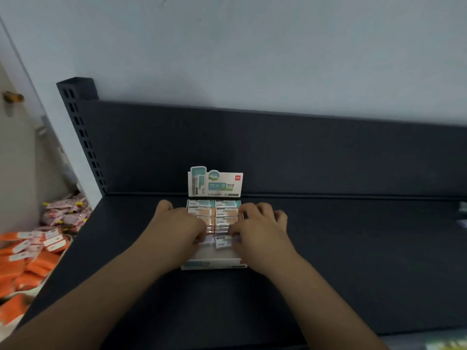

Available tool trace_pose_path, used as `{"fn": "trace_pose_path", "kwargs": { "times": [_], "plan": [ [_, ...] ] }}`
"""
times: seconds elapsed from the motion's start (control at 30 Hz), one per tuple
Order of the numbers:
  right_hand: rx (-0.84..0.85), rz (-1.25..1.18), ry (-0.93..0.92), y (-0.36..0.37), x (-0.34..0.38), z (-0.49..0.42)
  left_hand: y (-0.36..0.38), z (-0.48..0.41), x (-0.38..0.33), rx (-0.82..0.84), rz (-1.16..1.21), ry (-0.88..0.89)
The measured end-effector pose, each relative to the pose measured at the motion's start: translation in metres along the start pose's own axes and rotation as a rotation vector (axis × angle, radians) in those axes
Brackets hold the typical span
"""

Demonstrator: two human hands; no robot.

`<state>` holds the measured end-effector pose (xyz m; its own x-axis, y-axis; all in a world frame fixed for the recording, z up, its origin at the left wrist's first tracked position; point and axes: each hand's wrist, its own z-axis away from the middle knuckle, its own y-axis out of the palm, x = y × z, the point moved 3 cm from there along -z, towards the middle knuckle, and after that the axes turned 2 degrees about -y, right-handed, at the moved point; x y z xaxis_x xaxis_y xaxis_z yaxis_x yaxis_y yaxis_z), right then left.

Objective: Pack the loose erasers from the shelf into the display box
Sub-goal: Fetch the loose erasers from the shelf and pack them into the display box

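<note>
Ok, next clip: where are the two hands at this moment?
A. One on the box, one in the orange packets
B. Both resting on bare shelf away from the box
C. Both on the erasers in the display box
C: the left hand and right hand both rest on the rows of erasers inside the display box, which sits on the dark shelf.

Two bare forearms seen, entering from bottom edge — no sleeves, no gloves worn. Left hand [180,229] and right hand [260,231] both uncovered — no rings, watch or bands seen on fingers or wrists.
</note>
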<state>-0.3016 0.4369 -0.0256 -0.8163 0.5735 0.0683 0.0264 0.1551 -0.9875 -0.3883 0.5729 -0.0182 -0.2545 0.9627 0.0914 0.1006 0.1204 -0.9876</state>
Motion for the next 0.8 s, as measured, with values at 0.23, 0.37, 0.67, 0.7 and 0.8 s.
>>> {"fn": "trace_pose_path", "kwargs": {
  "times": [0.23, 0.37, 0.67, 0.7, 0.8],
  "plan": [
    [-0.045, 0.161, -0.039, 0.0, 0.01, -0.004, 0.01, 0.0, 0.0, -0.066, -0.061, 0.058],
    [0.007, 0.056, -0.118, -0.004, 0.013, -0.007, 0.008, 0.001, -0.001, -0.065, 0.047, 0.061],
    [0.086, 0.151, -0.113, -0.009, 0.009, -0.009, 0.012, 0.003, 0.002, -0.034, 0.104, 0.014],
    [0.091, 0.153, -0.109, -0.008, 0.009, -0.008, 0.013, 0.003, 0.003, -0.032, 0.101, 0.008],
    [0.084, 0.156, -0.104, -0.007, 0.01, -0.007, 0.012, 0.003, 0.002, -0.004, 0.088, -0.009]
  ]
}}
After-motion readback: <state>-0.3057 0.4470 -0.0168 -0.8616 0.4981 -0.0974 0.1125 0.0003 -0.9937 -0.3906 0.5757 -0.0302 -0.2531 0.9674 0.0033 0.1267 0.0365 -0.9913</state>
